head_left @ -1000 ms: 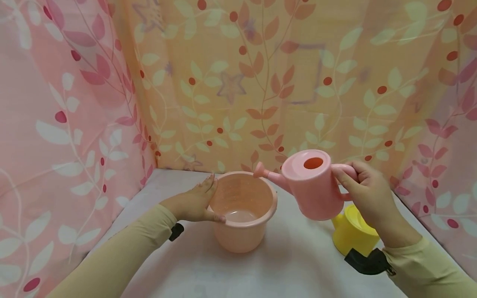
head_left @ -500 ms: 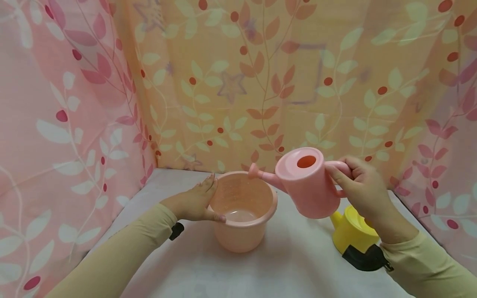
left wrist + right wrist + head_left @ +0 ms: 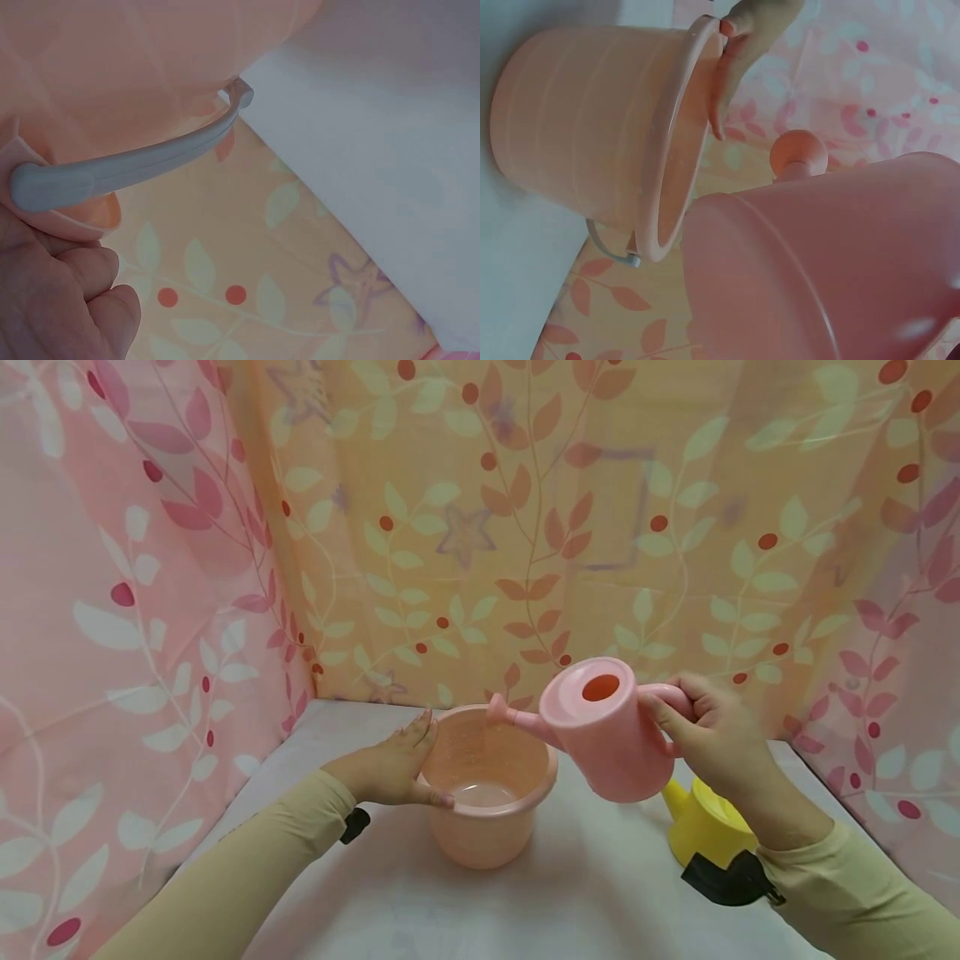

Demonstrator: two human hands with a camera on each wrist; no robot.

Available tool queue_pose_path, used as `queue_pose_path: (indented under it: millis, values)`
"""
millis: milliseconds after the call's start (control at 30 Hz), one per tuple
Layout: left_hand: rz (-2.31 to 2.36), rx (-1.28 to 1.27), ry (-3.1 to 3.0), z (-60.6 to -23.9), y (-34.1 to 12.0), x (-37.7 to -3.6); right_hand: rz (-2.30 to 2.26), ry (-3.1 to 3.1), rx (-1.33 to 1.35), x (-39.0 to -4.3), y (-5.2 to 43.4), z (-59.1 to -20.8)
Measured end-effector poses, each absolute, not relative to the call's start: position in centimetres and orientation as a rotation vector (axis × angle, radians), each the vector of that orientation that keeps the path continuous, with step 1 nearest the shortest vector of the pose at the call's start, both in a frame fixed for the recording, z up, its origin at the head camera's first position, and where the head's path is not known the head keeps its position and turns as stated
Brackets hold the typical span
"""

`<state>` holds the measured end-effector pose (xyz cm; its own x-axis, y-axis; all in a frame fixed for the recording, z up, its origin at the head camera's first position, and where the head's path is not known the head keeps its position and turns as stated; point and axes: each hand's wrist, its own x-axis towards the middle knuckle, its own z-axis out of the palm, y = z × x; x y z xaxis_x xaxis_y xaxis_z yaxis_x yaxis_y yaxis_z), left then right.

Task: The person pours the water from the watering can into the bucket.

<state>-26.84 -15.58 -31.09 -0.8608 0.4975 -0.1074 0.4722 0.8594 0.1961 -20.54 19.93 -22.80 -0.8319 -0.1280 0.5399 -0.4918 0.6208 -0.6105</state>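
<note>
In the head view my right hand grips the handle of a pink watering can, which is held in the air and tilts toward the left. Its spout head is over the mouth of a peach plastic bucket. My left hand rests on the bucket's left rim, fingers fairly straight and thumb along the near edge. The bucket stands upright, with small spots on its inner wall. The left wrist view shows its grey bail handle hanging outside. In the right wrist view the can fills the right side.
A yellow watering can stands on the white tabletop at the right, partly hidden behind my right wrist. Leaf-patterned cloth hangs behind the table and along both sides. Black straps sit at the wrists.
My right hand has carried the pink watering can leftward, bringing its spout farther over the bucket and tilting it somewhat more. The left hand and bucket have stayed in place.
</note>
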Motion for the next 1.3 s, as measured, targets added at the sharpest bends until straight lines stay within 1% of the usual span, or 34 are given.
queue_pose_path:
  millis: [400,833,1300]
  values:
    - [0.240,0.776,2.881,-31.1,-15.6,-26.8,1.072,-2.423,0.533,-20.6,19.6,-22.9]
    - [0.222,0.805,2.880,-31.0,-15.5,-26.9,0.969,-2.482,0.466,-20.5,19.1,-22.5]
    - [0.190,0.794,2.880,-31.0,-15.6,-27.0,1.003,-2.506,0.494,-20.8,18.8,-22.6]
